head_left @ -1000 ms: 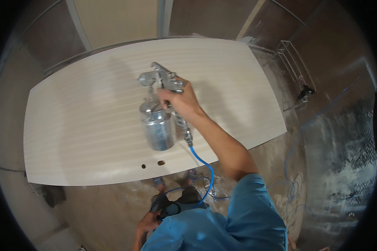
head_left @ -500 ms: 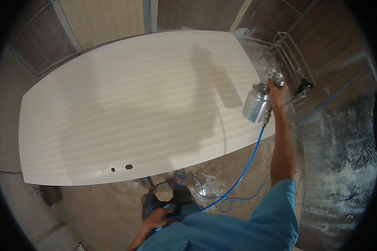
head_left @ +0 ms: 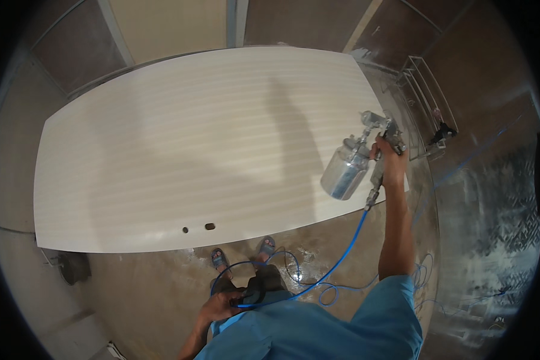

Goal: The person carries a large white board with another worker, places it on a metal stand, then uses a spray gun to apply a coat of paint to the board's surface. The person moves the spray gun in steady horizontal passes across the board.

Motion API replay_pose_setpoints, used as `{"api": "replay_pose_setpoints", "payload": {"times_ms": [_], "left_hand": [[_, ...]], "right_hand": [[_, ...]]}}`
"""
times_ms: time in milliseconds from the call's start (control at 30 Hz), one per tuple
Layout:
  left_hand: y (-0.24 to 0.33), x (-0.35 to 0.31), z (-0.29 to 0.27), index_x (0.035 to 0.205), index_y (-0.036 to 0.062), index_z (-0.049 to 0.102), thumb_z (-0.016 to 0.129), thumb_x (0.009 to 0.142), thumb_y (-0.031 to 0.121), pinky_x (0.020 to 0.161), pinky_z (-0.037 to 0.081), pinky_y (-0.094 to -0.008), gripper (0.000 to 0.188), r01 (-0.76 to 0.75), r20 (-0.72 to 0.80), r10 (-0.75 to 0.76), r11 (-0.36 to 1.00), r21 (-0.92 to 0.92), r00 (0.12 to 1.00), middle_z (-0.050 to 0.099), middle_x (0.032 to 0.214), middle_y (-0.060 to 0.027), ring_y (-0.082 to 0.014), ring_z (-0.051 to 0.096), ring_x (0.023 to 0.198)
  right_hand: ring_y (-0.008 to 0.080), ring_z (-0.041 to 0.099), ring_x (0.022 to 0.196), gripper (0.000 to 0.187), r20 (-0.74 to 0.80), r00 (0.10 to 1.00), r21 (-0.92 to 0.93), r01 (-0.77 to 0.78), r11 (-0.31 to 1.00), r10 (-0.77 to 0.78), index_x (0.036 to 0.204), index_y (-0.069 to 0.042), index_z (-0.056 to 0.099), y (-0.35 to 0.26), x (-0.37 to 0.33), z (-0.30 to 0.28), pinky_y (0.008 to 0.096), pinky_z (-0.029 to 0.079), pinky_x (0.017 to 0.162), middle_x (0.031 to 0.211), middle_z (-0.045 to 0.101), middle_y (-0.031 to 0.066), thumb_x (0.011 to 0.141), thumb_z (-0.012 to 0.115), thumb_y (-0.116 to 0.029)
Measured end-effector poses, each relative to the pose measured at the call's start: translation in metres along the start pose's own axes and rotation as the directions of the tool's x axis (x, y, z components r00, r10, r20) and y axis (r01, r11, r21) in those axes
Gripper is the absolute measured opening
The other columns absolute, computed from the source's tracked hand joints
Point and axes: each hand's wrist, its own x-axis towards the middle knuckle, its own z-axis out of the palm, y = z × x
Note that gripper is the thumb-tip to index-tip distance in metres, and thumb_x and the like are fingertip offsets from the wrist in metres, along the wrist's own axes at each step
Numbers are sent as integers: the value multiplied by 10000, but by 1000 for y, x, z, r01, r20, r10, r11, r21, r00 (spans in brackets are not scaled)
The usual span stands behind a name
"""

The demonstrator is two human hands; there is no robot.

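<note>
My right hand [head_left: 393, 165] is wrapped round the handle of a metal spray gun [head_left: 344, 173], whose silver cup hangs to the left of the handle. The gun is held over the right end of a large white door panel [head_left: 180, 144], lying flat with two small holes near its front edge. From the gun's handle a blue air hose [head_left: 342, 259] curves down to my waist. There my left hand [head_left: 221, 306] is closed round the hose, its fingers partly in shadow.
A thin metal rack [head_left: 429, 90] with a black item stands beyond the panel's right end. Loops of blue hose [head_left: 329, 295] lie on the wet-looking floor [head_left: 144, 288] by my sandalled feet. Brown panels [head_left: 294, 24] line the back, and a dark round object [head_left: 73, 268] sits under the left corner.
My right hand has brought the spray gun nearer to me and slightly left, and the cup tilts more. The left hand stays at my waist. The whole view has shifted slightly.
</note>
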Motion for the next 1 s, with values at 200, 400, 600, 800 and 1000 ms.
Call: {"api": "replay_pose_setpoints", "payload": {"times_ms": [200, 400, 600, 800, 1000], "left_hand": [[-76, -58, -23, 1224, 111, 694, 829, 706, 218, 747, 536, -357, 545, 115, -61, -117, 992, -45, 991, 713, 871, -104, -227, 689, 822], [-130, -106, -29, 1207, 108, 697, 839, 678, 240, 766, 534, -362, 563, 200, -150, -215, 974, -108, 965, 705, 860, -105, -248, 686, 818], [-141, -107, -24, 1208, 98, 695, 850, 672, 242, 766, 529, -365, 576, 194, -90, -209, 970, -148, 974, 702, 861, -109, -250, 682, 817], [-114, -68, -13, 1243, 109, 685, 830, 702, 304, 759, 526, -381, 593, 142, -56, -146, 988, -66, 988, 713, 913, -128, -267, 685, 845], [-51, 2, 8, 1259, 116, 678, 807, 757, 352, 819, 534, -375, 570, 140, 71, -143, 989, 51, 987, 722, 963, -144, -288, 696, 895]], "right_hand": [[136, 550, 560, 76, 211, 967, 73, -163, 984, 144, 863, -22, 607, -25, -84, 147, 299, 420, 578, 627, 595, 47, 874, 655, -80], [180, 576, 575, 101, 476, 871, 78, -178, 981, 120, 937, 5, 616, -42, -149, 266, 328, 456, 584, 646, 594, 72, 876, 669, -55], [156, 564, 571, 69, 651, 756, 292, -334, 896, 69, 870, -2, 597, -45, -169, 293, 322, 456, 579, 677, 605, 56, 870, 653, -43], [136, 549, 559, 72, 507, 837, 65, -275, 959, 206, 891, 10, 599, -32, -137, 217, 301, 439, 568, 673, 604, 49, 869, 649, -38], [124, 517, 550, 68, 155, 988, -108, 2, 994, 15, 934, 4, 601, 24, -50, 67, 309, 408, 548, 636, 571, 27, 884, 633, -28]]}}
